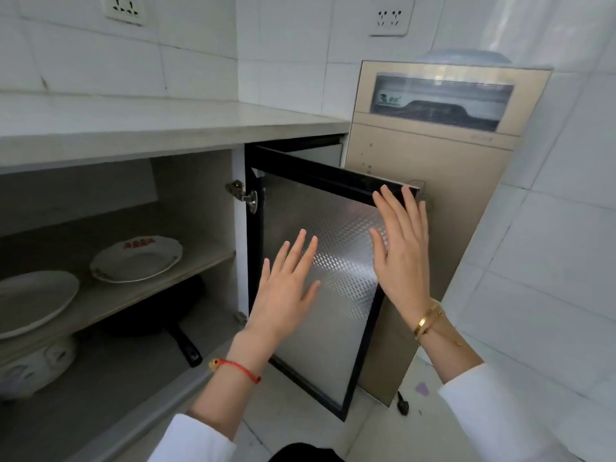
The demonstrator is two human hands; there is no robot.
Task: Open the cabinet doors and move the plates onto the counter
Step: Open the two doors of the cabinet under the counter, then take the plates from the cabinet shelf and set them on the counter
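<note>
With the cabinet door swung out toward me, I've got both hands up in front of its patterned metallic panel. My left hand is flat and spread wide, fingers apart, over the lower middle of the panel, holding nothing. My right hand is open too, fingers straight and pointing up, with the fingertips reaching the black top frame of the door near its free corner. Can't really tell if either palm is actually pressed on the panel or just floating in front of it.

Left wrist has a red string bracelet, right wrist a gold bangle, and both arms are in white sleeves.

Plates are both still inside on the cabinet's middle shelf. One plate with red flowers on the rim sits toward the right of the shelf, and a plain white plate is at the left, partly cut off by the frame edge. They're close but not touching. Below the shelf there's a black frying pan with its handle pointing out toward me, and a white pot with a blue pattern at far left.

The counter runs above the opening, pale and bare. Just beside the door on the right stands a beige appliance with a window near the top. A silver hinge holds the door to the cabinet's white divider.
</note>
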